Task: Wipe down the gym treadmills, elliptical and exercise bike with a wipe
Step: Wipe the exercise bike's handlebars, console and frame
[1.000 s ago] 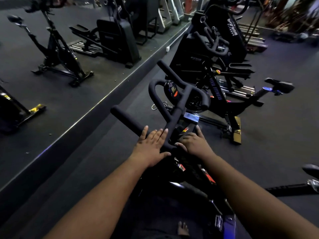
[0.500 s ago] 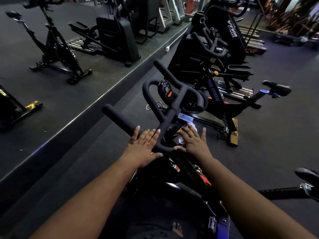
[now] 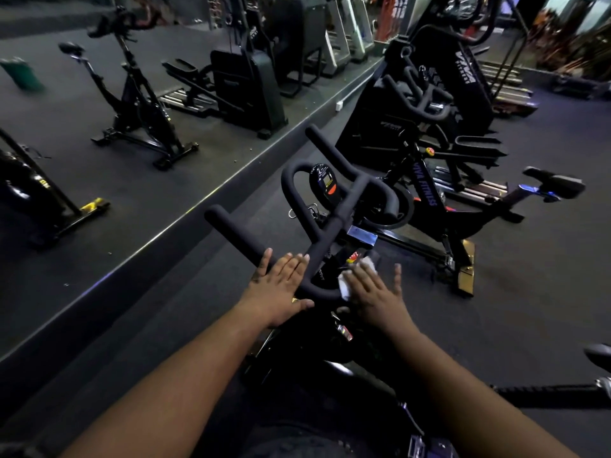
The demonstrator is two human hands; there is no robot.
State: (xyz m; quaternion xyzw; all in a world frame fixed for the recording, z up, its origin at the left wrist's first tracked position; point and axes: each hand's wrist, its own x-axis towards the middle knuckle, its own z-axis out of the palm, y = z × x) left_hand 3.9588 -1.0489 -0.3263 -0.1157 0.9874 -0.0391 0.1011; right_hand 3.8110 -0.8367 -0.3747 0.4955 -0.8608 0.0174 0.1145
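The head camera, the only view, looks down over an exercise bike whose black handlebar (image 3: 317, 256) fills the middle of the picture. The left hand (image 3: 277, 289) lies flat on the near curve of the bar, at about 9 o'clock from the stem, fingers straight and together and the thumb under the bar; I judge it steadies the bar so that it does not turn under pressure. The right hand (image 3: 373, 292) is also flat, fingers spread, and it presses a white wipe (image 3: 347, 282) against the bar at about 3 o'clock from the left hand. The wipe shows only at the edges around the fingers, so how it is folded I cannot tell. A small console (image 3: 325, 183) stands at 12 o'clock on the bar. Farther, at 1 o'clock, is a second bike (image 3: 429, 200), and behind it a large black machine (image 3: 456, 84). A mirror (image 3: 99, 127) along the left wall repeats the machines.
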